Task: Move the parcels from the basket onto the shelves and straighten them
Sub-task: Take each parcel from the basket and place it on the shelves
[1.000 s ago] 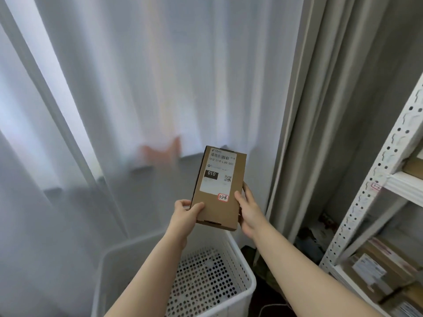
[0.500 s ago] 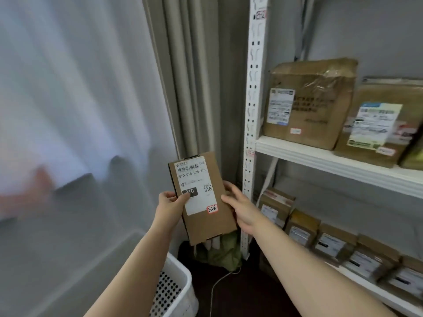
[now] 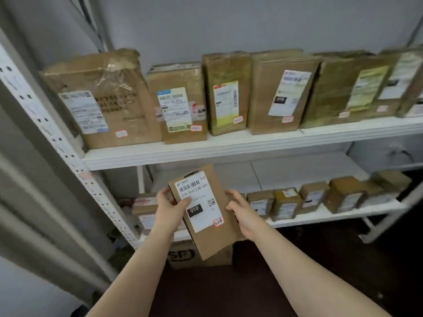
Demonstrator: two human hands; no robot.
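Observation:
A flat brown parcel (image 3: 206, 223) with a white label and a red-edged sticker is held up in front of the lower shelf (image 3: 320, 216). My left hand (image 3: 170, 208) grips its left edge, thumb across the label. My right hand (image 3: 240, 210) holds its right edge with the fingers behind it. The parcel tilts with its top to the left. The upper shelf (image 3: 206, 148) carries a row of several upright brown parcels (image 3: 226, 92). The lower shelf holds several small boxes (image 3: 286, 203) along its front. The basket is out of view.
A white perforated shelf post (image 3: 57, 143) slants down the left side, with grey curtain (image 3: 23, 179) beside it. A cardboard box marked SF (image 3: 183, 256) sits on the dark floor below the held parcel. Bare shelf surface lies behind the small boxes.
The view has swung right from the curtain and basket to face the shelves. Both hands have carried the parcel along and now hold it before the lower shelf.

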